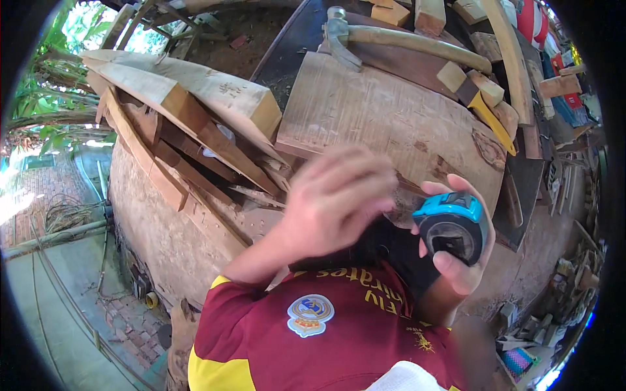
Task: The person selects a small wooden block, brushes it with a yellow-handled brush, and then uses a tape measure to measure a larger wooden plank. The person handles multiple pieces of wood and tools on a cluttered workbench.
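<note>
My right hand [464,277] is closed around a tape measure [452,228] with a turquoise top and a black round-sided case, held just past the near right part of a flat wooden board [365,107]. No drawn-out blade can be made out. My left hand [342,199] hangs in front of the board's near left edge, to the left of the tape measure. Motion smears its fingers, which look bent; whether anything small is in them cannot be made out. A claw hammer [417,44] with a wooden handle lies along the board's far edge.
Thick timber pieces [228,98] and narrower planks lie on the left of the workbench [163,215]. At the board's right edge rests a yellow-and-black tool [490,117]. Several wood offcuts [430,13] lie at the far side. Bricks and scraps cover the ground below.
</note>
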{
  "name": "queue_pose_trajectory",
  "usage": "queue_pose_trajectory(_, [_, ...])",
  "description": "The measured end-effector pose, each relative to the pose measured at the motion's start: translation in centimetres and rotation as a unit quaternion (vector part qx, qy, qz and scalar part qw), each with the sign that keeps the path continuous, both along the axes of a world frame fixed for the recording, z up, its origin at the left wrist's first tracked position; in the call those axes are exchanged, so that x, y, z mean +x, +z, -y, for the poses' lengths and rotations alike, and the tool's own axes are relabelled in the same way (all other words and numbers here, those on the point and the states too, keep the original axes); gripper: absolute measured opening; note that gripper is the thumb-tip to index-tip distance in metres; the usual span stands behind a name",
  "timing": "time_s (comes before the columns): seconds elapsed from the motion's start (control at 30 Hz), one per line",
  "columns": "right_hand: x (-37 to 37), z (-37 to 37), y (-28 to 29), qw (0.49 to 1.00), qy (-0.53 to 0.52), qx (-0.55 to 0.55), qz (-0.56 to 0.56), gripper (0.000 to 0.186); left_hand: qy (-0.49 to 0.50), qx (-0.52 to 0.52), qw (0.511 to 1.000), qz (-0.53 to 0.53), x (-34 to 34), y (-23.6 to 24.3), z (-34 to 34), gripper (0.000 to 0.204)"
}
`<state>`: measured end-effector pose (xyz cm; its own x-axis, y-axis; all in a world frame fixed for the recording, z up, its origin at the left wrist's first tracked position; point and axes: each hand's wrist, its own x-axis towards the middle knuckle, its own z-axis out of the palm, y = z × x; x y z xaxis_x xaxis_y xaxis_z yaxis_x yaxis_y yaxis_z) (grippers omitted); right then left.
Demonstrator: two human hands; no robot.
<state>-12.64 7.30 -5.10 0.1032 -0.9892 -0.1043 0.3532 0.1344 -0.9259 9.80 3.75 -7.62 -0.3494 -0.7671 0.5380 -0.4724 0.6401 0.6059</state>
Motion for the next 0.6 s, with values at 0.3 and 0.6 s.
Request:
queue_pose_trajectory(0.3, [-4.0, -1.6, -0.5, 0.994, 0.046, -0.096, -0.026, 0.089, 0.235, 0.032, 0.954, 0.185, 0.7, -0.6, 6.2, 0.083])
queue_pose_trajectory(0.6, [-2.1, -2.8, -2.3, 0.991, -0.022, -0.133, 0.02, 0.07, 0.252, 0.062, 0.955, 0.142, -1.1, -1.3, 5.6, 0.067])
